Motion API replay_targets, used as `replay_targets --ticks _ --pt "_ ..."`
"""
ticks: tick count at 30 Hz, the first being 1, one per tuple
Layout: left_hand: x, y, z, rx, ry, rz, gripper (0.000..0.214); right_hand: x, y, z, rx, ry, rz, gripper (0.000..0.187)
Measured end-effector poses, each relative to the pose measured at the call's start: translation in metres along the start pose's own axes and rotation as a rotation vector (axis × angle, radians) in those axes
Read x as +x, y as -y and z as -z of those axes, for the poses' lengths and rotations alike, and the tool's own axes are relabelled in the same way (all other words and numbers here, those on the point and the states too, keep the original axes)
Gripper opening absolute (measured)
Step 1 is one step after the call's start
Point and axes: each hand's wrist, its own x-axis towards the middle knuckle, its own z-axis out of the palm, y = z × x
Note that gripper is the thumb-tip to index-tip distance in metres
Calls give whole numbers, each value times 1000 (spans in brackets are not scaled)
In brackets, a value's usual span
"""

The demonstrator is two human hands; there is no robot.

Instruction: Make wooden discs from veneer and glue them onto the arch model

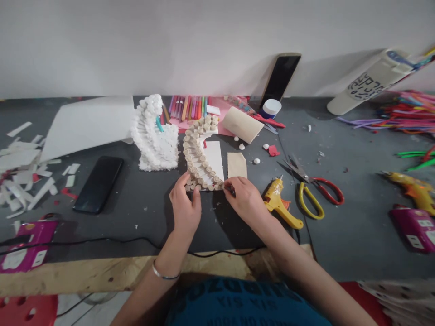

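A curved, stair-like craft model (200,156) edged with beige rolled-paper coils stands on the table in front of me. My left hand (186,203) grips its near left corner, index finger along the side and thumb at the front. At the near right corner, my right hand (246,197) has its fingers pinched together against the coils; whatever lies between the fingertips is hidden. Just beyond the right hand is a piece of beige card (237,165). A yellow glue gun (277,199) lies right of that hand, close to the forearm.
To the left are a white fluffy model (154,140), a black phone (98,184) and paper scraps (23,172). Scissors (307,181) lie open on the right. Behind are a cardboard tube (243,125), glitter tubes (188,107) and a leaning phone (280,79). A black cable (136,239) crosses the front.
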Motion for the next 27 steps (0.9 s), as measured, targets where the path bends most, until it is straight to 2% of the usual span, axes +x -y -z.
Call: replay_targets --ticks 12,18,23,27 --pt "1 -1 1 -12 42 23 42 -1 2 1 28 -5 -11 7" --pt "0 -1 1 1 51 30 42 1 4 2 13 14 -5 12" --pt "0 0 0 14 56 15 42 -2 0 0 31 6 -25 7" --pt "1 0 0 17 57 3 41 -5 -4 0 53 -18 -28 11"
